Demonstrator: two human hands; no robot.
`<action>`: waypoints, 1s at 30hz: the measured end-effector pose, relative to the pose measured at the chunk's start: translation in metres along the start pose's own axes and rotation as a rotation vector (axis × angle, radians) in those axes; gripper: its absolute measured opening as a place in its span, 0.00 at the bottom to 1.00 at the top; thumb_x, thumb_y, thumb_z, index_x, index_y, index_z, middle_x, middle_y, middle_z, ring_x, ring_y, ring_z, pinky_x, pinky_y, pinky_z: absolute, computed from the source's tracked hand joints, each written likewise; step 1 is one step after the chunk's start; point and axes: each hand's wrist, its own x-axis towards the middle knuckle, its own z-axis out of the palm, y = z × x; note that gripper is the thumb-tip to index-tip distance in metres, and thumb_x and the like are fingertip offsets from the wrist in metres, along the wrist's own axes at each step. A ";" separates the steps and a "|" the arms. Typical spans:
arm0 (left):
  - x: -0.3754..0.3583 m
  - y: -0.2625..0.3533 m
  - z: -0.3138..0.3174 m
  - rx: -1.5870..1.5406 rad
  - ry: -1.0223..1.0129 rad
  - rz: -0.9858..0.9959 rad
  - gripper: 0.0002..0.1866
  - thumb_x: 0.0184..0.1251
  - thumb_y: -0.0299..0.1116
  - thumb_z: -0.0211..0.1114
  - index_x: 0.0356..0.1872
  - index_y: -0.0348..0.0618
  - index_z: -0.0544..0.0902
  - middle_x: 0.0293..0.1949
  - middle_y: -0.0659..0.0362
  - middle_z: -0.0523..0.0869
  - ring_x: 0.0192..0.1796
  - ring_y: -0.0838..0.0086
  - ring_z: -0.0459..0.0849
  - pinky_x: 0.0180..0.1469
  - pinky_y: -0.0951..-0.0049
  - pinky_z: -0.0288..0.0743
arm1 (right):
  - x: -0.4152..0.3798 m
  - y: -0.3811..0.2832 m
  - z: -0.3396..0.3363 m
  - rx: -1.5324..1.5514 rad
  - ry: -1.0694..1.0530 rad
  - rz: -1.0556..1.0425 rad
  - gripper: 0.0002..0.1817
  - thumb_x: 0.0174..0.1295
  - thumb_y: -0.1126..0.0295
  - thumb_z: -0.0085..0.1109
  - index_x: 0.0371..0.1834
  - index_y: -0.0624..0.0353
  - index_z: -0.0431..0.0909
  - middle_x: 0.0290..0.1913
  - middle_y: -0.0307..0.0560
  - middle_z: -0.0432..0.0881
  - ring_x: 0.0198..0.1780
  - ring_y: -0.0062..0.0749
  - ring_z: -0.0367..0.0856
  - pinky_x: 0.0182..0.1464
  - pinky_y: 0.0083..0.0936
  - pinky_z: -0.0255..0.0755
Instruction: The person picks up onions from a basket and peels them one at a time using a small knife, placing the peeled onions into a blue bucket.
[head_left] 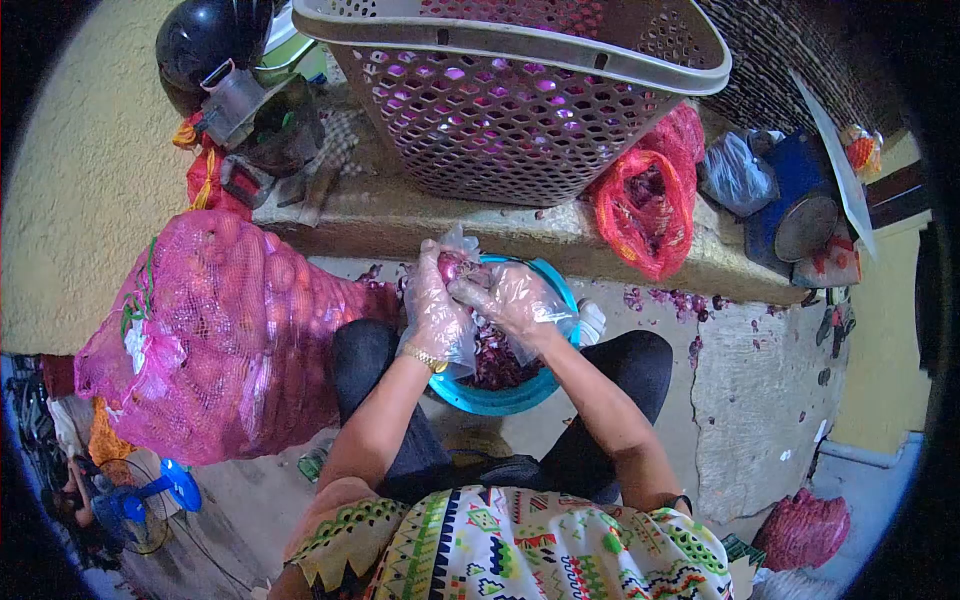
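Thin clear plastic gloves cover both of my hands. My left hand (437, 305) is closed around a red onion (455, 266), held above the far side of a turquoise basin (512, 405). My right hand (515, 300) is also closed at the onion, its thumb and fingers pressed against the near right side. Whether a small blade is in the right fingers I cannot make out. Below the hands, dark purple onion skins (497, 362) lie in the basin, which sits between my knees.
A tall perforated crate (500, 120) with purple onions stands on a concrete ledge ahead. To the left rests a big pink mesh sack (230, 330) of onions. A red mesh bag (648, 215) is on the right ledge. Loose skins (690, 303) litter the floor. A blue fan (135, 505) stands lower left.
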 end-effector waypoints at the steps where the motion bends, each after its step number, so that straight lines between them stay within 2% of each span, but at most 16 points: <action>1: 0.000 0.001 0.002 -0.009 0.024 0.008 0.17 0.76 0.47 0.55 0.43 0.41 0.79 0.44 0.51 0.85 0.42 0.63 0.84 0.49 0.63 0.82 | -0.002 -0.005 -0.002 0.081 -0.052 0.041 0.36 0.57 0.33 0.59 0.30 0.63 0.85 0.24 0.62 0.82 0.26 0.51 0.82 0.33 0.43 0.73; 4: -0.001 -0.002 0.006 -0.013 0.050 0.090 0.16 0.75 0.43 0.56 0.42 0.39 0.79 0.42 0.52 0.84 0.41 0.64 0.84 0.48 0.63 0.81 | 0.003 0.013 0.021 0.073 -0.077 0.110 0.35 0.60 0.34 0.56 0.31 0.62 0.85 0.25 0.59 0.83 0.27 0.47 0.82 0.34 0.42 0.71; 9: -0.001 0.006 0.009 -0.031 -0.037 0.017 0.14 0.71 0.41 0.57 0.39 0.39 0.80 0.40 0.53 0.84 0.42 0.65 0.84 0.48 0.62 0.81 | 0.003 0.015 0.008 0.231 -0.106 0.131 0.34 0.60 0.33 0.55 0.33 0.59 0.87 0.23 0.56 0.82 0.25 0.45 0.82 0.33 0.42 0.71; 11: -0.004 0.012 0.011 -0.029 -0.089 -0.014 0.13 0.70 0.41 0.58 0.36 0.41 0.81 0.38 0.54 0.84 0.42 0.65 0.83 0.47 0.61 0.80 | 0.007 0.019 0.003 0.062 -0.024 0.052 0.33 0.59 0.33 0.56 0.32 0.57 0.88 0.22 0.56 0.82 0.24 0.46 0.82 0.32 0.43 0.72; 13: -0.001 0.014 0.002 -0.026 -0.202 -0.160 0.13 0.71 0.40 0.58 0.40 0.40 0.82 0.39 0.53 0.85 0.43 0.64 0.84 0.49 0.60 0.81 | 0.007 0.010 -0.014 -0.001 -0.028 0.007 0.34 0.57 0.33 0.59 0.30 0.59 0.87 0.22 0.58 0.82 0.25 0.50 0.83 0.32 0.44 0.73; 15: 0.003 0.006 0.000 -0.042 -0.118 -0.216 0.14 0.74 0.42 0.57 0.41 0.40 0.81 0.39 0.53 0.85 0.43 0.63 0.85 0.50 0.59 0.81 | 0.001 -0.005 -0.031 -0.145 0.026 -0.073 0.34 0.52 0.31 0.62 0.31 0.55 0.88 0.25 0.58 0.84 0.25 0.52 0.84 0.32 0.42 0.77; 16: -0.010 0.009 0.018 -0.027 -0.040 -0.173 0.16 0.75 0.44 0.56 0.40 0.40 0.81 0.39 0.53 0.85 0.41 0.63 0.85 0.48 0.60 0.82 | -0.001 -0.004 -0.025 -0.089 0.093 -0.107 0.36 0.52 0.32 0.64 0.26 0.63 0.85 0.21 0.64 0.79 0.26 0.54 0.83 0.32 0.43 0.73; 17: -0.017 0.011 0.027 -0.011 0.038 -0.129 0.18 0.76 0.46 0.55 0.40 0.41 0.80 0.38 0.53 0.85 0.40 0.64 0.85 0.47 0.61 0.82 | 0.001 -0.002 -0.021 -0.087 0.093 -0.107 0.36 0.52 0.32 0.64 0.26 0.63 0.85 0.21 0.64 0.79 0.26 0.54 0.83 0.32 0.43 0.73; 20: -0.005 0.001 0.013 0.030 0.009 -0.022 0.19 0.77 0.50 0.53 0.36 0.44 0.79 0.34 0.55 0.84 0.37 0.67 0.84 0.43 0.63 0.82 | 0.005 0.007 -0.006 -0.132 0.062 -0.037 0.36 0.54 0.34 0.62 0.25 0.64 0.84 0.21 0.63 0.80 0.25 0.53 0.82 0.31 0.44 0.72; 22: -0.007 0.000 0.014 0.030 0.028 0.011 0.19 0.77 0.50 0.53 0.35 0.44 0.78 0.33 0.56 0.83 0.35 0.68 0.83 0.42 0.65 0.81 | 0.003 0.009 0.005 0.011 0.022 0.033 0.36 0.58 0.34 0.58 0.25 0.64 0.84 0.20 0.60 0.79 0.22 0.48 0.80 0.30 0.42 0.71; 23: -0.010 0.000 0.013 0.051 0.028 0.057 0.19 0.77 0.49 0.53 0.38 0.42 0.79 0.35 0.56 0.83 0.38 0.68 0.83 0.45 0.64 0.81 | 0.003 0.010 0.009 0.012 0.021 0.034 0.36 0.58 0.34 0.58 0.25 0.64 0.84 0.20 0.60 0.79 0.22 0.48 0.80 0.30 0.42 0.71; 26: -0.015 0.001 0.020 0.092 0.066 0.141 0.19 0.78 0.47 0.53 0.41 0.40 0.80 0.37 0.56 0.84 0.40 0.69 0.83 0.48 0.64 0.80 | 0.001 0.004 0.017 0.223 0.008 0.079 0.41 0.65 0.32 0.46 0.25 0.65 0.83 0.18 0.55 0.78 0.22 0.38 0.77 0.32 0.41 0.69; 27: -0.016 0.001 0.022 0.112 0.103 0.181 0.18 0.78 0.47 0.53 0.41 0.40 0.80 0.37 0.56 0.84 0.40 0.69 0.83 0.49 0.65 0.79 | 0.001 0.000 0.018 0.223 0.008 0.078 0.41 0.65 0.32 0.46 0.25 0.65 0.83 0.18 0.55 0.78 0.22 0.38 0.77 0.32 0.41 0.69; 28: -0.014 0.003 0.019 0.112 0.103 0.181 0.18 0.78 0.47 0.53 0.41 0.40 0.80 0.37 0.56 0.84 0.40 0.69 0.83 0.49 0.65 0.79 | 0.001 -0.004 0.019 0.230 -0.024 0.161 0.41 0.67 0.32 0.44 0.25 0.65 0.83 0.18 0.53 0.78 0.22 0.38 0.76 0.32 0.42 0.69; 29: -0.011 0.005 0.013 0.286 0.049 0.245 0.18 0.78 0.46 0.52 0.43 0.40 0.80 0.38 0.56 0.83 0.40 0.69 0.83 0.49 0.65 0.79 | 0.000 -0.007 0.018 0.238 -0.056 0.244 0.42 0.68 0.32 0.41 0.25 0.65 0.83 0.18 0.52 0.78 0.22 0.39 0.75 0.33 0.43 0.68; 30: -0.008 0.005 0.008 0.462 -0.006 0.308 0.18 0.77 0.46 0.52 0.44 0.40 0.79 0.39 0.57 0.83 0.40 0.69 0.83 0.49 0.65 0.79 | 0.003 -0.011 0.011 0.251 -0.137 0.316 0.43 0.65 0.28 0.40 0.30 0.61 0.85 0.26 0.62 0.82 0.32 0.55 0.84 0.39 0.46 0.73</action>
